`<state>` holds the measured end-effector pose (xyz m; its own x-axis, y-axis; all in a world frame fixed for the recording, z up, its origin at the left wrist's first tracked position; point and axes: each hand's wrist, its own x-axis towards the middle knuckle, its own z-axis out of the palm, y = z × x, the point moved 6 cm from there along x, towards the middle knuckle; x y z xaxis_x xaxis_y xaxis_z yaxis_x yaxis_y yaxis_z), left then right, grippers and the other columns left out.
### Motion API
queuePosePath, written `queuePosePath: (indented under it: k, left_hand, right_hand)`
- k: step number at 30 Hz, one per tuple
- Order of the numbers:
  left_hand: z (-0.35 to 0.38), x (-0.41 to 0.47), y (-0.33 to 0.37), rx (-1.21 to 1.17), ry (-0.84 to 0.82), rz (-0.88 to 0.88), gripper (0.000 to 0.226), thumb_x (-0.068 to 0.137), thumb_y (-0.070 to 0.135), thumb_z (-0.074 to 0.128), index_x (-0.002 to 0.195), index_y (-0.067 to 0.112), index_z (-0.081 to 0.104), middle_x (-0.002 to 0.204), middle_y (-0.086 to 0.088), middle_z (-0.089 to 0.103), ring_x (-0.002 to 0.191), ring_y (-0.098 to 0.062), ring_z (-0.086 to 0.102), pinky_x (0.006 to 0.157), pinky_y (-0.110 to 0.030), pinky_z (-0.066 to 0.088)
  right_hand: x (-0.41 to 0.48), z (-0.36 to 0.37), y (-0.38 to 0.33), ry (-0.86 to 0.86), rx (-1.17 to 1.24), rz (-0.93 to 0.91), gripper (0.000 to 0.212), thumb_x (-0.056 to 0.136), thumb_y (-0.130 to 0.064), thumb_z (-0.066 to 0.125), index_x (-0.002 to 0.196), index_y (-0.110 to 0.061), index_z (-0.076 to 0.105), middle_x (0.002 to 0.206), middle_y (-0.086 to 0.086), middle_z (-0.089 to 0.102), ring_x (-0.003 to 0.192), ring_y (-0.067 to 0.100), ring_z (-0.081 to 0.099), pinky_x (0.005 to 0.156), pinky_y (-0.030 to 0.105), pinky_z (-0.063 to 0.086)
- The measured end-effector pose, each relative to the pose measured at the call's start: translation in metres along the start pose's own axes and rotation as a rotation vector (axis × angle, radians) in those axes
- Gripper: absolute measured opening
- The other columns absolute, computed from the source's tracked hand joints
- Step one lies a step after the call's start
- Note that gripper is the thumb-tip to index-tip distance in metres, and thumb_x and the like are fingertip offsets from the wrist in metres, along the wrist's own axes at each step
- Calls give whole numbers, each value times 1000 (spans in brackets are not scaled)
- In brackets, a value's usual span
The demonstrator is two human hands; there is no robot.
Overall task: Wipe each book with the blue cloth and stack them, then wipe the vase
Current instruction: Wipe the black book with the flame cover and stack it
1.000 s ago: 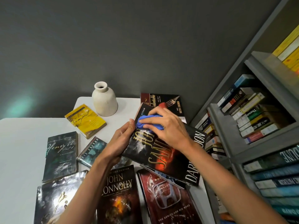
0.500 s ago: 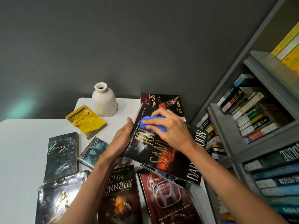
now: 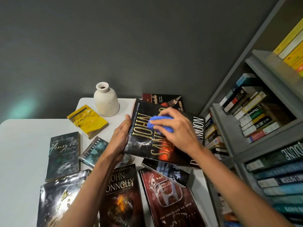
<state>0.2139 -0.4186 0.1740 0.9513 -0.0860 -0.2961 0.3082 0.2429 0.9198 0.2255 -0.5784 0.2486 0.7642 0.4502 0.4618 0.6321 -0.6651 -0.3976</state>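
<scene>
At 3 o'clock of table (image 3: 24, 145) I see left hand (image 3: 120, 138) gripping dark hardback (image 3: 144, 141), right hand (image 3: 178, 128) clenching blue cloth (image 3: 155, 124) on cover. No stack yet; other bks, vase (image 3: 106, 100) at 12, prob. unwiped.

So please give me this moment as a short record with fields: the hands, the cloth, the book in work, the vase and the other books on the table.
left hand: left hand grips the left edge of the John Sandford book, holding it tilted above the table
right hand: right hand presses the blue cloth on the cover
vase: white vase upright at the back, untouched
lying flat: yellow Tempest book, Henry VI book, John Connolly book, red Honda book
stack: none visible yet
</scene>
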Motion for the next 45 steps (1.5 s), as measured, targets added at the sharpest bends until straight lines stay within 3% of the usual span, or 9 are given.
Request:
queuePosePath:
  k: [8,12,18,21,23,26,29,37,45]
  left_hand:
    - [-2,0,2,-18,49,42,48,96,52,42,98,13,69,89,-10,75,74,-19,73,54,-23,55]
    - [-5,1,-6,-21,60,21,59,91,54,46,122,7,62,111,-12,73,99,-25,71,71,-30,59]
    - [2,-1,2,-20,81,47,63,85,63,50,118,12,66,114,-5,72,106,-14,68,82,-29,55]
    - [-1,-4,7,-25,123,78,89,74,73,63,117,-4,56,112,-18,67,103,-28,62,95,-50,45]
    - [-3,-3,3,-12,102,67,73,83,67,59,113,0,60,109,-8,72,103,-24,66,96,-45,49]
    - [-1,-4,-3,1,64,58,44,99,46,42,114,10,65,96,6,76,89,-2,71,69,-16,55]
    - [6,-6,-6,-27,24,2,53,96,50,43,125,10,61,112,-10,73,104,-23,70,71,-26,57]
    - [8,-8,-3,-76,5,44,58,86,55,48,122,12,63,111,-14,72,103,-25,70,80,-31,58]
    - [10,-7,-3,-77,-26,39,57,84,56,47,119,14,63,108,-15,73,97,-26,71,77,-32,59]
  right_hand:
    - [-8,27,-48,-56,54,-102,23,86,-34,65,107,-27,73,104,-5,58,83,14,52,70,32,51]
    - [-22,10,-16,-78,23,-82,27,86,-40,58,107,-28,72,103,-4,59,89,12,54,73,33,54]
    - [0,7,-16,110,-62,83,25,88,-37,59,103,-24,74,97,-5,58,85,14,55,68,30,50]
    - [-9,25,-46,6,30,-40,24,87,-36,61,105,-25,73,98,-4,58,81,16,53,67,33,50]
    - [-17,24,-46,-67,68,-103,24,86,-35,62,105,-26,73,98,-4,59,81,16,53,69,33,50]
    - [-10,8,-23,-34,13,-67,21,84,-36,64,100,-28,75,96,-6,59,82,17,55,64,30,49]
    - [18,-6,-3,109,-61,56,22,85,-36,63,100,-26,74,95,-4,58,82,17,55,64,35,51]
    - [17,11,-34,82,-62,-43,23,88,-34,64,108,-26,73,96,-5,59,79,12,50,68,19,41]
    - [34,7,-30,177,-84,40,22,88,-31,65,106,-22,73,95,-3,58,79,16,53,65,36,51]
